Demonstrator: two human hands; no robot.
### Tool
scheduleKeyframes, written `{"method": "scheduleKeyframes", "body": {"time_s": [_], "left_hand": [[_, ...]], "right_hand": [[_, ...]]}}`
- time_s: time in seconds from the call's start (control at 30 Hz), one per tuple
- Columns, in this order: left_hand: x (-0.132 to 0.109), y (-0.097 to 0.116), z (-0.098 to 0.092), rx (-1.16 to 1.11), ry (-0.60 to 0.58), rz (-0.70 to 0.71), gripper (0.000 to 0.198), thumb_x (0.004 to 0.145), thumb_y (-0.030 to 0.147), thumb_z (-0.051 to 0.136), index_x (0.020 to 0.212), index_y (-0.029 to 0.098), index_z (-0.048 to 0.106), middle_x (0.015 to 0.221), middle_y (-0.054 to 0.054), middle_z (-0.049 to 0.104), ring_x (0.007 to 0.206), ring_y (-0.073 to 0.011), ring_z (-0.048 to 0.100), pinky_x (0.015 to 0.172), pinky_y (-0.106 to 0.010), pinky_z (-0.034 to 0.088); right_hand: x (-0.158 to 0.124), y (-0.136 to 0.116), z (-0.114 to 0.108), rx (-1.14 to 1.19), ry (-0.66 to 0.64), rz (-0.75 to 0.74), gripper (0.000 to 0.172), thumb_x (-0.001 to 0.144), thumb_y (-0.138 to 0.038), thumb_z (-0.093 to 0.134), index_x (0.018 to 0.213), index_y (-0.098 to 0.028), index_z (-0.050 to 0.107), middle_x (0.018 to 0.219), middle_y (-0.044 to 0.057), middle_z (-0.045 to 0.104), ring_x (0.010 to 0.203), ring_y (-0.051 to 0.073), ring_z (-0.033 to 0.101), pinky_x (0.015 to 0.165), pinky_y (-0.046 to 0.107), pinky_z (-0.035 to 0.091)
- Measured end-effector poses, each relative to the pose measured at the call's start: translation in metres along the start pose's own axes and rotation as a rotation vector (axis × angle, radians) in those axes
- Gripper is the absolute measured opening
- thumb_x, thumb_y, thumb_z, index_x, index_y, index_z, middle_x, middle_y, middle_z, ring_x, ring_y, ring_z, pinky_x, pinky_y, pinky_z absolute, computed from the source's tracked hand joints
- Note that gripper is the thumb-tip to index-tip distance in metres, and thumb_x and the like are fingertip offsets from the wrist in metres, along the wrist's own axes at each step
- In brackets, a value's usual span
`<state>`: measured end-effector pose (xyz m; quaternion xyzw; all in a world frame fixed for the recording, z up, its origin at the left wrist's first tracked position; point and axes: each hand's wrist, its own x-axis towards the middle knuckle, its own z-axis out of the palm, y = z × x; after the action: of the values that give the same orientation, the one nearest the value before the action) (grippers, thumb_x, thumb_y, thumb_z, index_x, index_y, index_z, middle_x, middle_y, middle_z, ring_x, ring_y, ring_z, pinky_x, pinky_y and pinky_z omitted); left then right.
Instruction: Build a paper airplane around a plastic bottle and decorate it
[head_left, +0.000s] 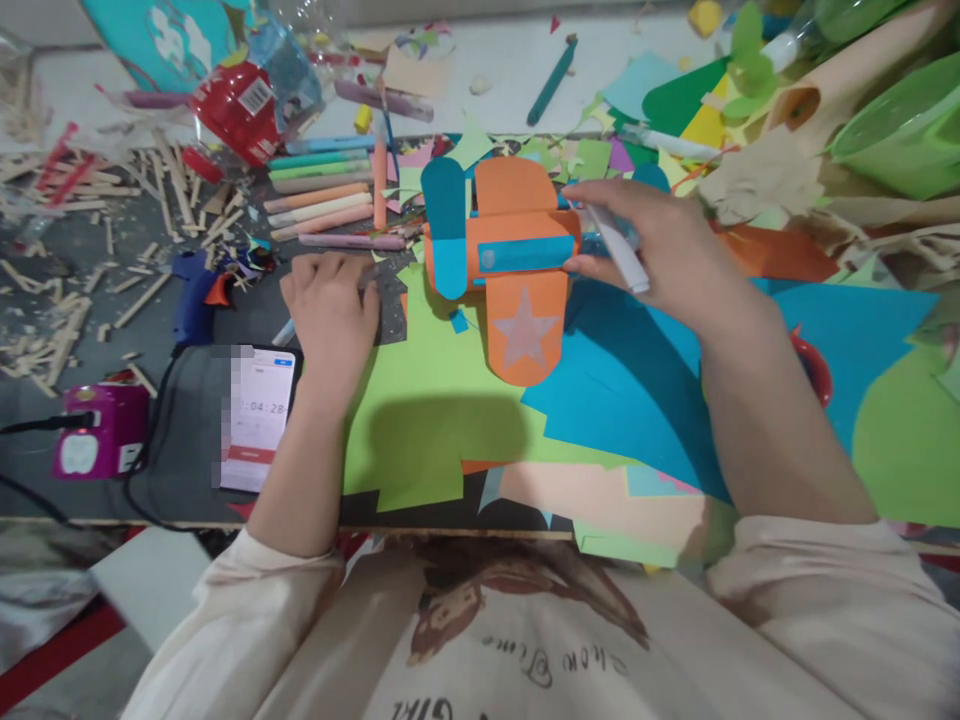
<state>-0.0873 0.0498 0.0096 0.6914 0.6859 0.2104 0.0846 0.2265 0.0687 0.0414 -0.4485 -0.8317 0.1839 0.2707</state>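
Observation:
An orange and blue paper airplane [510, 260] with a pale star on its wing hangs just above the green and blue paper sheets. My right hand [660, 250] pinches its blue body at the right end, and a white marker [619, 250] lies across the same fingers. My left hand [334, 305] rests knuckles-up on the table left of the plane, fingers curled over a dark scrap; what lies under them is hidden.
A phone [259, 415] showing a timer lies by my left wrist. A blue glue gun [191, 290], a purple box [97, 430], a row of pastel markers [322, 195], wooden sticks [60, 330] and piles of coloured paper [862, 340] crowd the table.

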Motion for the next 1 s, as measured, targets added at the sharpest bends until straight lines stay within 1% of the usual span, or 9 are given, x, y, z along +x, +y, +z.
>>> {"method": "scheduleKeyframes", "body": {"time_s": [0.2, 0.3, 0.37, 0.4, 0.47, 0.53, 0.57, 0.67, 1.0], "left_hand": [[0.004, -0.016, 0.007, -0.194, -0.029, 0.043, 0.009, 0.082, 0.022, 0.062, 0.089, 0.022, 0.067, 0.095, -0.007, 0.062, 0.11, -0.0312, 0.051, 0.097, -0.045, 0.033], [0.005, -0.012, 0.009, -0.352, 0.042, 0.061, 0.007, 0.079, 0.023, 0.067, 0.085, 0.02, 0.065, 0.086, -0.003, 0.062, 0.087, -0.0219, 0.057, 0.086, -0.038, 0.04], [0.002, -0.001, 0.009, -0.613, 0.102, 0.065, 0.015, 0.076, 0.028, 0.073, 0.085, 0.021, 0.064, 0.08, 0.0, 0.063, 0.07, -0.0145, 0.055, 0.073, -0.032, 0.045], [-0.001, 0.007, 0.009, -0.803, 0.107, 0.063, 0.019, 0.075, 0.032, 0.075, 0.084, 0.021, 0.063, 0.079, 0.001, 0.063, 0.065, -0.0119, 0.054, 0.067, -0.029, 0.046], [-0.008, 0.023, 0.009, -1.207, 0.01, 0.068, 0.029, 0.07, 0.04, 0.08, 0.084, 0.023, 0.063, 0.076, 0.003, 0.064, 0.062, -0.0092, 0.057, 0.061, -0.024, 0.049], [-0.016, 0.037, 0.01, -1.428, -0.151, 0.034, 0.03, 0.066, 0.039, 0.084, 0.081, 0.022, 0.065, 0.076, 0.003, 0.065, 0.062, -0.0076, 0.06, 0.06, -0.021, 0.052], [-0.02, 0.043, 0.011, -1.473, -0.204, 0.022, 0.029, 0.066, 0.038, 0.085, 0.077, 0.021, 0.065, 0.075, 0.003, 0.065, 0.062, -0.007, 0.061, 0.061, -0.02, 0.053], [-0.027, 0.05, 0.014, -1.48, -0.267, 0.021, 0.03, 0.065, 0.037, 0.086, 0.071, 0.019, 0.063, 0.075, 0.003, 0.064, 0.063, -0.007, 0.063, 0.063, -0.02, 0.056], [-0.039, 0.053, 0.017, -1.307, -0.282, 0.097, 0.033, 0.07, 0.048, 0.08, 0.081, 0.022, 0.063, 0.079, 0.001, 0.066, 0.069, -0.011, 0.067, 0.063, -0.023, 0.057]], "right_hand": [[0.0, 0.003, -0.001, -0.008, -0.01, -0.029, 0.054, 0.079, -0.032, 0.073, 0.13, -0.023, 0.057, 0.128, 0.011, 0.064, 0.114, 0.029, 0.063, 0.094, 0.043, 0.052], [0.001, -0.002, -0.005, 0.0, 0.013, -0.018, 0.052, 0.08, -0.037, 0.072, 0.128, -0.025, 0.058, 0.127, 0.011, 0.065, 0.114, 0.028, 0.064, 0.091, 0.041, 0.053], [0.0, -0.011, -0.005, 0.075, 0.08, -0.02, 0.045, 0.082, -0.04, 0.07, 0.124, -0.027, 0.061, 0.121, 0.009, 0.069, 0.108, 0.025, 0.065, 0.087, 0.037, 0.053], [0.0, -0.017, -0.004, 0.16, 0.116, -0.025, 0.042, 0.082, -0.043, 0.068, 0.121, -0.028, 0.063, 0.117, 0.009, 0.07, 0.105, 0.023, 0.066, 0.085, 0.035, 0.053], [-0.002, -0.031, 0.004, 0.523, 0.108, 0.014, 0.038, 0.088, -0.054, 0.055, 0.11, -0.027, 0.069, 0.096, 0.005, 0.074, 0.092, 0.017, 0.068, 0.079, 0.03, 0.053], [-0.003, -0.045, 0.016, 0.995, 0.038, 0.151, 0.044, 0.081, -0.065, 0.055, 0.097, -0.027, 0.07, 0.069, -0.001, 0.068, 0.054, 0.011, 0.06, 0.047, 0.025, 0.047], [-0.004, -0.051, 0.022, 1.135, 0.03, 0.249, 0.037, 0.076, -0.06, 0.063, 0.088, -0.025, 0.068, 0.062, -0.004, 0.064, 0.046, 0.009, 0.054, 0.041, 0.023, 0.043], [-0.006, -0.065, 0.039, 1.313, 0.03, 0.363, 0.029, 0.072, -0.047, 0.071, 0.07, -0.02, 0.061, 0.055, -0.005, 0.06, 0.042, 0.008, 0.051, 0.036, 0.019, 0.039], [-0.017, -0.077, 0.056, 1.262, 0.02, 0.4, 0.027, 0.075, -0.045, 0.074, 0.076, -0.021, 0.062, 0.064, -0.003, 0.068, 0.051, 0.009, 0.062, 0.05, 0.022, 0.054]]}}
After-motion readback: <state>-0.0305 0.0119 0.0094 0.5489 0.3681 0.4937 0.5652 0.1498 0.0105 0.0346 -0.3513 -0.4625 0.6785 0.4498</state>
